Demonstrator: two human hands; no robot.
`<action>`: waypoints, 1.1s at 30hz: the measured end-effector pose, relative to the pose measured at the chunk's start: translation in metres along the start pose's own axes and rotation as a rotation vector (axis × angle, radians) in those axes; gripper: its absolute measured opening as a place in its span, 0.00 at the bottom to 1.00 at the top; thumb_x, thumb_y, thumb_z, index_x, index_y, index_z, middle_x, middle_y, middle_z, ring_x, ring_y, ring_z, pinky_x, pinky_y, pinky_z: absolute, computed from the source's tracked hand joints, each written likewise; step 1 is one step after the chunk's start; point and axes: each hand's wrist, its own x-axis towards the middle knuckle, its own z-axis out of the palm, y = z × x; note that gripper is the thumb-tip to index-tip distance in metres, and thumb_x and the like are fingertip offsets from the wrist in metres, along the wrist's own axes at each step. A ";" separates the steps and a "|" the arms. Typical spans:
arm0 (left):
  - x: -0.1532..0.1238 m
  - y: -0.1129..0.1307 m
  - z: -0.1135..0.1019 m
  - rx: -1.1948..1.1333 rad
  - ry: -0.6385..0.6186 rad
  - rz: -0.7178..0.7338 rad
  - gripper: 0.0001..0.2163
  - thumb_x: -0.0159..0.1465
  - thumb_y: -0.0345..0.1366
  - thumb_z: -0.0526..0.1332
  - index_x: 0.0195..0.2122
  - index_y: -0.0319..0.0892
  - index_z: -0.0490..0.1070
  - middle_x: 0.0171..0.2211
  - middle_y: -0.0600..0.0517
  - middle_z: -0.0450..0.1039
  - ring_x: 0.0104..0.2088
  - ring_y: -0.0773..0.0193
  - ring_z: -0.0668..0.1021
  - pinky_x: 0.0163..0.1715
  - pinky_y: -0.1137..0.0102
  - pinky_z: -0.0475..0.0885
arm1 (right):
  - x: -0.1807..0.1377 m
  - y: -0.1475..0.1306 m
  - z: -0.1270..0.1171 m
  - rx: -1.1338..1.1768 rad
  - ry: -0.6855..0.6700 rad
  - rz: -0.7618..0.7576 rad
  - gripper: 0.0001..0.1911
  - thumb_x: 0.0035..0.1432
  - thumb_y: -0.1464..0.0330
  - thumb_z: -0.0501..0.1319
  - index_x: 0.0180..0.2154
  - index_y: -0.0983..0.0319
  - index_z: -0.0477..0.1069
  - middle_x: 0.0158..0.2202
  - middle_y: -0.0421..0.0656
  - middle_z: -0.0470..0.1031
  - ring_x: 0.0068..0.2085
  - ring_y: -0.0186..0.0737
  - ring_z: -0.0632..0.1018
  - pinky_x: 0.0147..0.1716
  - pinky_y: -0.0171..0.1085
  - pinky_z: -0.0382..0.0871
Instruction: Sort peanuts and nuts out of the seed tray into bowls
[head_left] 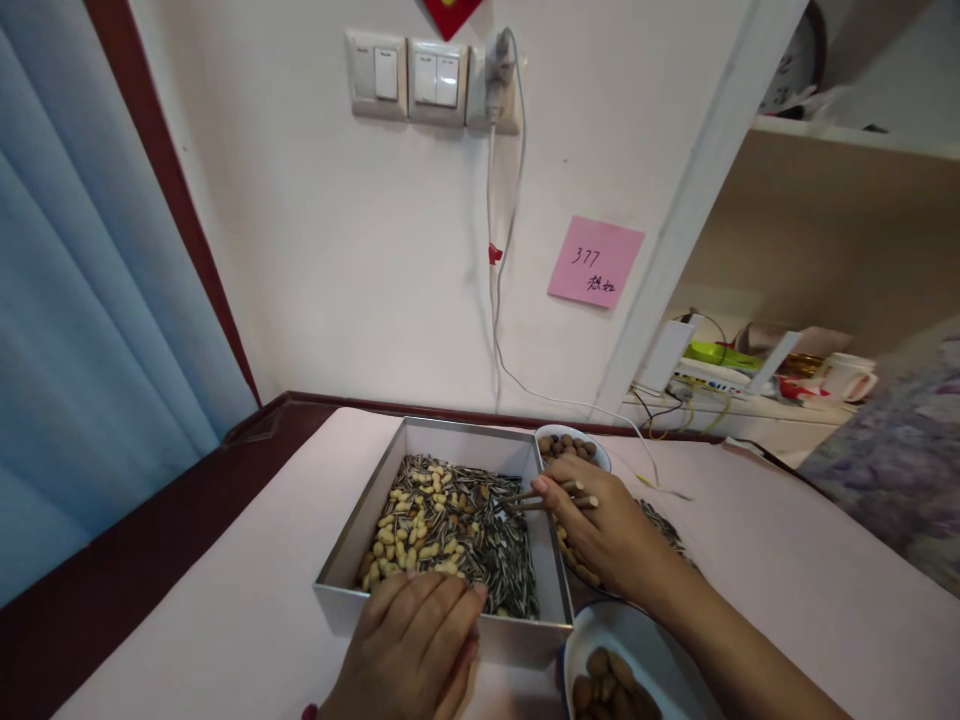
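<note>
A shallow white box (352, 545) on the table holds mixed striped sunflower seeds (495, 570) and pale peanuts (409, 525). My left hand (412, 640) rests on the box's near rim, fingers curled together over the edge. My right hand (607, 530) hovers at the box's right wall and grips a pair of wooden chopsticks (529, 497), their tips pointing left over the seeds. A small white bowl of brown nuts (574, 445) stands just behind my right hand. A blue-rimmed bowl with almonds (622, 665) sits at the near right. More seeds and peanuts lie in a dish under my right wrist.
The pink table (787, 560) meets a white wall with switches, a plugged-in charger (501, 75), a dangling cable and a pink sticky note (595, 262). A blue curtain (82, 330) hangs at left. A shelf with clutter (757, 365) stands at right.
</note>
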 end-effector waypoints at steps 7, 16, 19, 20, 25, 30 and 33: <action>0.001 -0.003 0.000 0.004 0.032 0.036 0.11 0.69 0.33 0.59 0.49 0.41 0.76 0.41 0.51 0.82 0.44 0.61 0.77 0.56 0.64 0.60 | -0.007 -0.002 -0.005 0.033 0.056 0.014 0.21 0.70 0.58 0.51 0.26 0.59 0.64 0.25 0.39 0.67 0.29 0.36 0.69 0.30 0.36 0.61; 0.001 -0.002 -0.001 -0.030 0.008 0.011 0.12 0.67 0.33 0.60 0.50 0.41 0.75 0.42 0.51 0.82 0.44 0.60 0.77 0.56 0.63 0.60 | -0.038 -0.013 -0.034 0.070 0.140 0.061 0.20 0.70 0.57 0.52 0.29 0.59 0.68 0.26 0.39 0.68 0.28 0.35 0.70 0.28 0.35 0.63; 0.001 -0.002 -0.002 -0.041 0.001 -0.001 0.12 0.67 0.33 0.60 0.50 0.41 0.76 0.42 0.50 0.81 0.44 0.60 0.77 0.56 0.63 0.60 | -0.042 -0.018 -0.037 0.062 0.143 0.055 0.19 0.70 0.57 0.52 0.28 0.59 0.67 0.27 0.39 0.68 0.28 0.35 0.71 0.28 0.34 0.63; 0.001 -0.002 -0.003 -0.042 -0.001 0.002 0.12 0.67 0.33 0.60 0.50 0.40 0.76 0.43 0.50 0.81 0.45 0.59 0.77 0.56 0.63 0.60 | -0.041 -0.019 -0.035 0.055 0.137 0.048 0.19 0.70 0.58 0.52 0.28 0.59 0.67 0.27 0.39 0.68 0.29 0.35 0.70 0.29 0.35 0.62; 0.001 -0.002 -0.003 -0.035 0.000 0.004 0.12 0.67 0.33 0.60 0.50 0.40 0.76 0.43 0.50 0.81 0.45 0.59 0.76 0.56 0.63 0.59 | -0.025 -0.018 -0.018 0.017 0.079 0.012 0.19 0.70 0.59 0.52 0.27 0.59 0.65 0.28 0.39 0.68 0.30 0.36 0.69 0.31 0.35 0.61; 0.002 -0.002 -0.001 -0.011 0.017 0.024 0.12 0.68 0.33 0.59 0.50 0.40 0.76 0.43 0.50 0.82 0.45 0.59 0.76 0.57 0.63 0.59 | -0.008 -0.006 -0.003 -0.012 0.050 0.018 0.19 0.69 0.59 0.52 0.27 0.59 0.66 0.28 0.40 0.68 0.31 0.38 0.70 0.33 0.37 0.61; 0.002 -0.003 -0.001 -0.002 0.010 0.025 0.12 0.68 0.33 0.59 0.50 0.40 0.76 0.43 0.50 0.82 0.45 0.60 0.76 0.57 0.63 0.59 | -0.004 0.001 0.001 -0.020 0.047 0.021 0.19 0.69 0.58 0.52 0.27 0.59 0.67 0.28 0.40 0.69 0.32 0.38 0.71 0.33 0.37 0.61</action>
